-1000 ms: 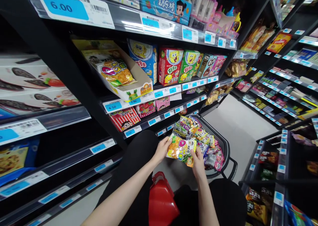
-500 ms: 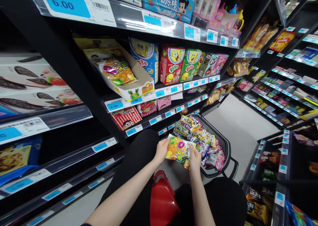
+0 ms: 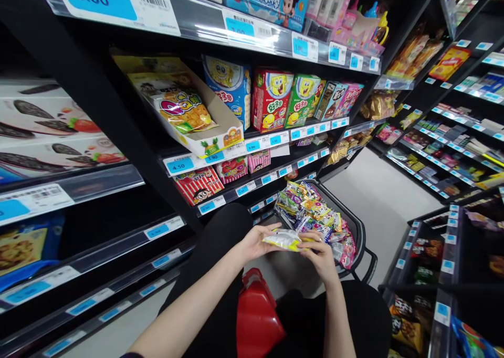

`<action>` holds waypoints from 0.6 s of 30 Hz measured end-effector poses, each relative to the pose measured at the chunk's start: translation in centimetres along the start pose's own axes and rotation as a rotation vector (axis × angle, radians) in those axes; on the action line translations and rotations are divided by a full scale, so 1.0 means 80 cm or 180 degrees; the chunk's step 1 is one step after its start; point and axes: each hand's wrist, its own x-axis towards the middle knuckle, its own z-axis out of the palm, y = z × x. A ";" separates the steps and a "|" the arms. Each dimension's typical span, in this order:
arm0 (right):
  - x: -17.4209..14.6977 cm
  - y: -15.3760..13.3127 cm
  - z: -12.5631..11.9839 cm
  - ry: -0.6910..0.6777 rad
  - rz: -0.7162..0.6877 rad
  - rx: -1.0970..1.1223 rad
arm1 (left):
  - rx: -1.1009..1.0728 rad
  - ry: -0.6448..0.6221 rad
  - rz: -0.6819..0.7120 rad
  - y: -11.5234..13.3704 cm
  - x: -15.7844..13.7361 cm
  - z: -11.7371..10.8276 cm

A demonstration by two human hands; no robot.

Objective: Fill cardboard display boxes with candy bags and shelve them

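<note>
Between my two hands is a small yellow and white candy bag (image 3: pixel 284 239), tipped so that its silvery edge shows and its front is hidden. My left hand (image 3: pixel 256 241) grips one end of it. At the other end my right hand (image 3: pixel 318 251) pinches it with thumb and fingers. Just beyond, a black basket (image 3: pixel 360 227) on the floor holds several bright candy bags (image 3: pixel 317 209) heaped in its far part. An open carton (image 3: pixel 224 117) on the shelf at the left contains similar yellow bags (image 3: pixel 185 106).
Shelves with price tags (image 3: pixel 211 204) run along the left. Boxes of biscuits (image 3: pixel 272 99) stand on the middle shelf. Below my hands, a red object (image 3: pixel 258 316) sits between my knees. More stocked shelves (image 3: pixel 444 274) rise at the right, beyond the pale floor (image 3: pixel 378 187).
The candy bag has turned from showing its printed front to lying nearly edge-on. My fingers have shifted around its ends, and the basket's contents look unchanged.
</note>
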 end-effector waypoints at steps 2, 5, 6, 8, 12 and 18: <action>-0.002 0.006 -0.008 0.0067 0.0068 0.0161 | 0.0035 0.0020 0.0227 0.000 0.000 0.002; -0.002 0.025 -0.010 0.0519 0.0251 0.0468 | 0.0167 0.0086 0.0670 -0.002 0.001 0.007; -0.002 0.031 -0.009 0.0677 0.0368 0.0542 | 0.0230 0.0097 0.0823 -0.003 0.002 0.010; -0.001 0.042 -0.003 0.0827 0.0647 0.0653 | 0.0382 0.0092 0.1079 -0.006 0.004 0.015; -0.002 0.049 0.013 0.0617 0.0984 0.0823 | 0.0774 0.0139 0.1327 -0.016 0.011 0.017; 0.000 0.054 0.018 0.0678 0.1168 0.0656 | 0.1470 0.0382 0.1277 -0.023 0.025 0.004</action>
